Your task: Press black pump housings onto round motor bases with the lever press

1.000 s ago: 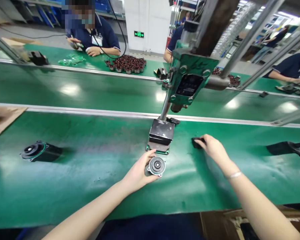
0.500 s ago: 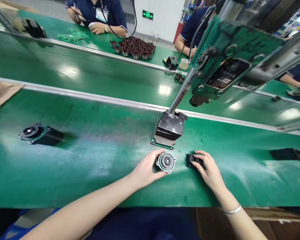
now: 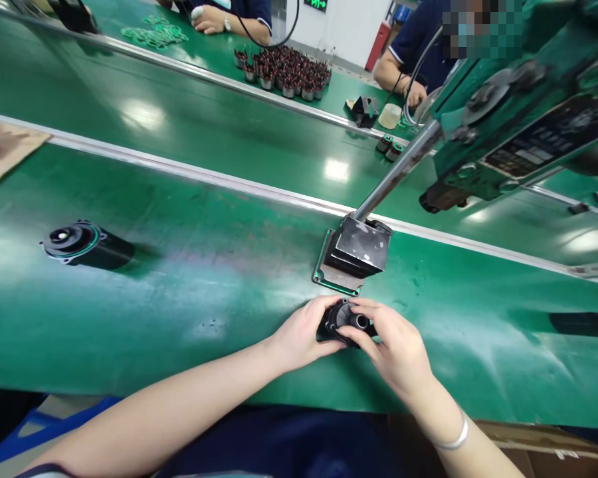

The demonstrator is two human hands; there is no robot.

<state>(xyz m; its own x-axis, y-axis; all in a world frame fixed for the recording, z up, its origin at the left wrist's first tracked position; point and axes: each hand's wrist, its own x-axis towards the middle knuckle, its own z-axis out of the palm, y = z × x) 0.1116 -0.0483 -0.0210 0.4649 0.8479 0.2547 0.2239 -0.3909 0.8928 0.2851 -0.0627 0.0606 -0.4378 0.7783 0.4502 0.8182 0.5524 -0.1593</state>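
My left hand (image 3: 299,337) is closed around a black cylindrical motor housing (image 3: 323,330), mostly hidden by my fingers and the part on top. In my right hand (image 3: 397,345) is a black pump cover (image 3: 344,315) with a short round spout facing up toward me. The cover sits over the ringed end of the housing; whether it is fully seated cannot be told. Both hands meet just in front of the black base block (image 3: 361,245) of a bench press. A similar motor housing (image 3: 99,245), with a green ring at its end, lies to the left.
The green press head (image 3: 523,133) overhangs at the upper right, on a slanted steel post (image 3: 398,172). A black part (image 3: 581,325) lies far right. Beyond the metal rail (image 3: 229,196), co-workers sit by many small copper-wound parts (image 3: 294,72) and green rings (image 3: 154,33).
My right hand has brought the pump cover left onto the end of the motor housing in my left hand. The camera view has shifted and tilted slightly.
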